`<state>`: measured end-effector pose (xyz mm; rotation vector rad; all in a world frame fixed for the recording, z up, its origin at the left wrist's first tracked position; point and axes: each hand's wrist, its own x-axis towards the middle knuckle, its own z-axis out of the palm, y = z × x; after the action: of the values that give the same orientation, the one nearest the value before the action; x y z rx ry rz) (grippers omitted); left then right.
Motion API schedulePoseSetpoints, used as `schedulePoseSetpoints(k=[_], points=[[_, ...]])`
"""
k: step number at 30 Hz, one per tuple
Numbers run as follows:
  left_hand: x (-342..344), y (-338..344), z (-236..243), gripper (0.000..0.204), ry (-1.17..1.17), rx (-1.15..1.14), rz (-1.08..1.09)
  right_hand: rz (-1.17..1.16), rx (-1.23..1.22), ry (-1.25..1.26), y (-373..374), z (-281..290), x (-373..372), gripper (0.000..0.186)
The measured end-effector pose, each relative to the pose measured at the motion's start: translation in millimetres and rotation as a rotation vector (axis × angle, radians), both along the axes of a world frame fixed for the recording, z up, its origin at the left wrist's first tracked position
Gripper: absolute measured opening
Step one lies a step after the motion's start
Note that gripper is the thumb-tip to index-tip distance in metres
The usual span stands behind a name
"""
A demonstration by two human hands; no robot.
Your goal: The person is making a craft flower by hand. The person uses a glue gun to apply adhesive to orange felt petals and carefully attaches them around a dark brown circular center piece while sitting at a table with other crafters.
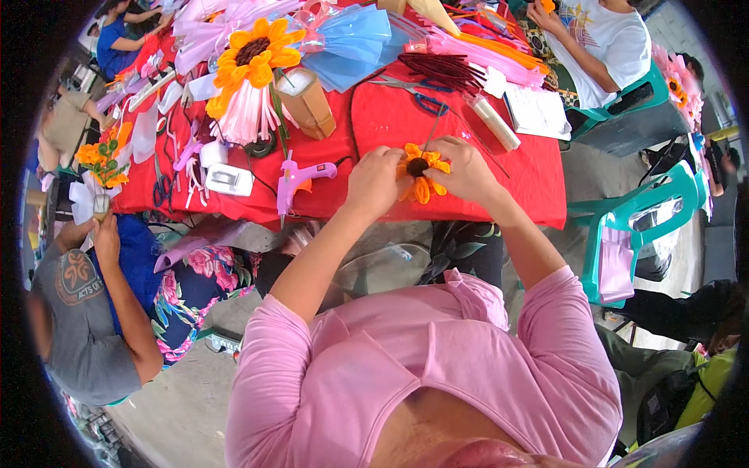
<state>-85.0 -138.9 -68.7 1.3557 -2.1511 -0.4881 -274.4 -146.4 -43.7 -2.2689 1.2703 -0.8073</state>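
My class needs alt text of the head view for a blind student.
A person's left hand and right hand hold a small orange flower above a red tablecloth. A lilac glue gun is to their left; farther back are blue-handled scissors, a dark red bundle and a larger orange flower.

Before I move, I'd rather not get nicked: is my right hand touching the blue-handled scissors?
Apart. The head view shows a strip of red tablecloth between the right hand and the blue-handled scissors.
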Motion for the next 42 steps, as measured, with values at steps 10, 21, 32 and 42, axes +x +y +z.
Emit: schedulePoseSetpoints(k=[10,21,32,42], points=[[-12,-19,47,0.040,0.290,0.051,-0.087,-0.024,-0.052,0.191,-1,-16,1,0.035],[-22,-29,54,0.023,0.225,0.167,-0.126,-0.070,0.013,0.279,-3,-23,5,0.039],[-23,-30,60,0.021,0.187,0.131,-0.140,-0.063,0.017,0.318,-5,-21,8,0.037],[-22,-30,59,0.019,0.213,0.159,-0.132,-0.113,0.238,0.259,-6,-16,11,0.034]])
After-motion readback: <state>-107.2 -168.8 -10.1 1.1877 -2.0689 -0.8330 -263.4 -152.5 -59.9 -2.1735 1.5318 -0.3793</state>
